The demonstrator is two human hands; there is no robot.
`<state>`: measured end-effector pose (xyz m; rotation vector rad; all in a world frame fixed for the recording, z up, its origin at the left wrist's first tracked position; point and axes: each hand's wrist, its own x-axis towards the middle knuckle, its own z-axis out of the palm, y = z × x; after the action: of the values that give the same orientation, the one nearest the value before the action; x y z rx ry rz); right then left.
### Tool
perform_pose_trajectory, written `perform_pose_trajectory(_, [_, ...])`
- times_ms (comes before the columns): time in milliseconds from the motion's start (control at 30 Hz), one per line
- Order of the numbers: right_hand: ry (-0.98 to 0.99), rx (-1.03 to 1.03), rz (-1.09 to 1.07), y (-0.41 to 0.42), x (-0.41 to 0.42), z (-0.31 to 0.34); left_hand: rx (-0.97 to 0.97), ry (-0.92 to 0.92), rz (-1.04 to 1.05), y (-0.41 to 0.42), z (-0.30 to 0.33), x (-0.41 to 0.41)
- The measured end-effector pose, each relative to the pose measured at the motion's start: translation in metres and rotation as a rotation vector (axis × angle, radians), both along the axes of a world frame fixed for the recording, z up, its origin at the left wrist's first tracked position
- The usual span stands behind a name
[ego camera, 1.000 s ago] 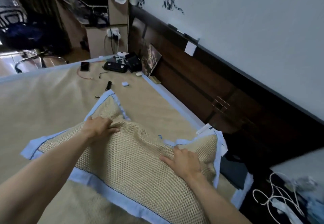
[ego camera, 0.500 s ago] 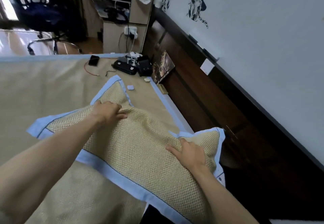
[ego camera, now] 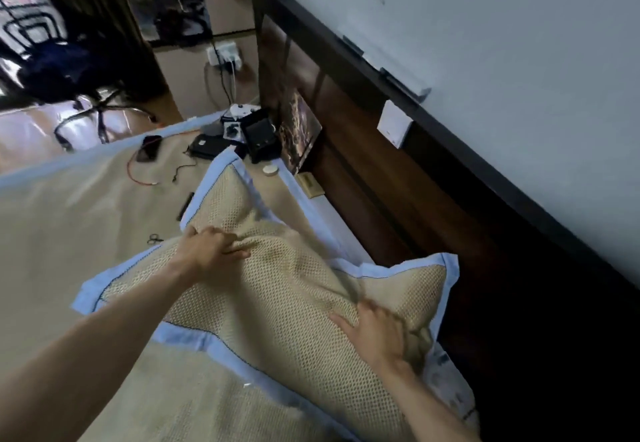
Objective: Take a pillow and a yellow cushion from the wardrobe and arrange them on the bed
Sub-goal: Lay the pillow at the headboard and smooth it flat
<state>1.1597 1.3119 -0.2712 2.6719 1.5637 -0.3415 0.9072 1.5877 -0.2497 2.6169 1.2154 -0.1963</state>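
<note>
Pillow (ego camera: pixel 277 303) lies on the bed (ego camera: pixel 69 233) by the headboard (ego camera: pixel 374 178). Your left hand (ego camera: pixel 211 247) presses it with flat fingers. Your right hand (ego camera: pixel 375 334) touches it, but blur hides its grip. The cushion is not in view and remains to be fetched.

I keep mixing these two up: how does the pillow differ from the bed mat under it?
The pillow has a coarse open mesh; the bed mat looks smoother. The pillow is puffed and creased; the bed mat lies flat. Both are beige with light-blue borders.
</note>
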Motion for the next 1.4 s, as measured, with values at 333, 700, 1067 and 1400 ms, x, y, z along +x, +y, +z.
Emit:
perform_pose_trajectory(333, [0.045, -0.008, -0.268, 0.000, 0.024, -0.005, 0.058, 0.095, -0.213, 0.057, 0.013, 0.111])
perform_pose_trajectory(700, [0.133, -0.048, -0.396, 0.048, 0.030, -0.065, 0.003, 0.125, -0.362, 0.132, -0.065, 0.172])
perform_pose_trajectory(1067, [0.017, 0.129, -0.477, 0.092, 0.014, -0.177, 0.046, -0.011, -0.306, 0.077, -0.185, 0.205])
perform_pose_trajectory(1400, [-0.004, 0.248, -0.543, 0.104, 0.035, -0.251, 0.257, -0.131, -0.557, 0.079, -0.290, 0.223])
